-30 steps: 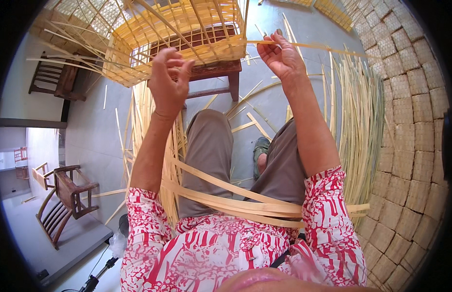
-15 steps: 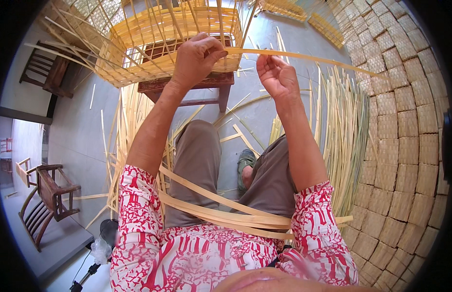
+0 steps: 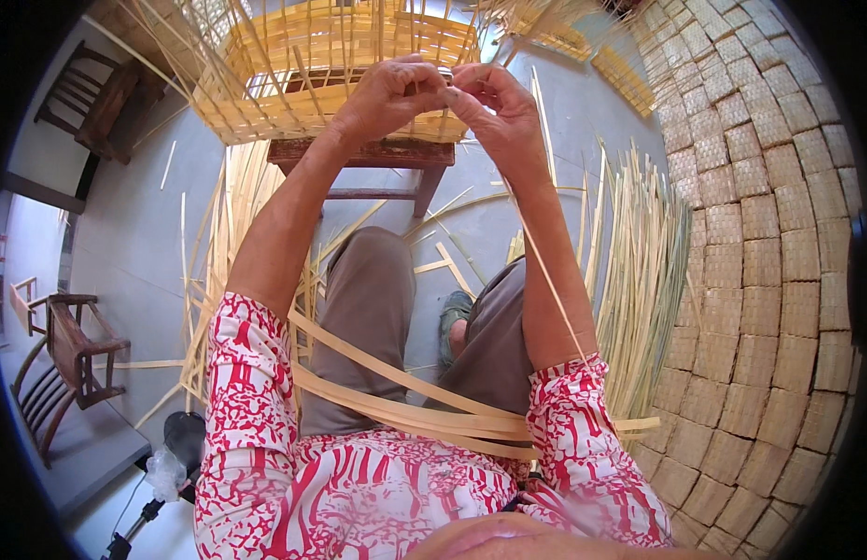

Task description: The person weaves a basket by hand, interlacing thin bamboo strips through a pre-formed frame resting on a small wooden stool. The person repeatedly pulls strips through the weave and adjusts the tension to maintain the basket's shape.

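Observation:
A part-woven yellow bamboo basket, its upright stakes sticking up, rests on a dark red wooden stool. Close to the basket's near right corner, my left hand is closed, thumb and fingers pinched together. My right hand meets it there with bent fingers, gripping a thin bamboo strip. From this hand the strip trails down along my right forearm to the sleeve. Fingers hide the exact spot where strip and basket meet. Several loose bamboo strips lie across my lap.
Piles of split bamboo lie on the floor to the right and under the stool at left. Stacked woven bundles line the right side. Wooden chairs stand at left, near a black stand. Flat woven pieces lie far right.
My right hand has moved left to meet my left hand at the basket corner. The strip, earlier stretched out to the right, now hangs back along my right forearm.

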`<state>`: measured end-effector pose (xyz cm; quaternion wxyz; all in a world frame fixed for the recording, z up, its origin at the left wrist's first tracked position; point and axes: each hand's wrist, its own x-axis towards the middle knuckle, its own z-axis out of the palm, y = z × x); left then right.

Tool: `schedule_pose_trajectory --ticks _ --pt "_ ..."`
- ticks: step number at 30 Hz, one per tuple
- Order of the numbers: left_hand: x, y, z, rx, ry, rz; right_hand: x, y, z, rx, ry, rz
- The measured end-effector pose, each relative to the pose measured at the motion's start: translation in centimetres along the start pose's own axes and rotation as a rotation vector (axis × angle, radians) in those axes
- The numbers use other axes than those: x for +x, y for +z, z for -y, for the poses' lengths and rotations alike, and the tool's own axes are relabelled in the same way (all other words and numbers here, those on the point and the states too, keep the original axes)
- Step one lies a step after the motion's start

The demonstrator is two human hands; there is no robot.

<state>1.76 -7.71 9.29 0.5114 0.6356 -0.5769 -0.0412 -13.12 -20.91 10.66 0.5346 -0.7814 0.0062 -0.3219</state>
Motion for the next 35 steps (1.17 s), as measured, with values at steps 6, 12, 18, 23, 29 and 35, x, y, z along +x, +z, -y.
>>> schedule_pose_trajectory --ticks 6,12,18,23,29,35 --pt "-0.7 1.1 1.4 -0.136 -0.031 -0.05 -0.9 0.6 0.7 0.401 0.28 -0.343" --pt "-0.1 2.5 1.0 0.145 -0.083 -0.284 -3.0 1.7 1.3 1.226 0.611 -0.657" --pt "0.0 3.8 -0.5 0.614 -0.059 -0.212 -2.7 2.5 1.8 0.25 0.11 -0.38" --pt "-2.0 0.2 -1.4 0.656 -0.065 -0.053 -1.7 -2.0 -0.5 -0.767 -0.239 -0.202" --pt "-7.1 -3.2 -3.6 0.534 -0.082 -0.286 -2.9 1.2 -0.2 -0.829 -0.056 0.112" --pt "-8.0 0.5 -3.8 0.522 0.122 -0.305 -3.0 2.0 0.4 -0.8 0.091 0.242"
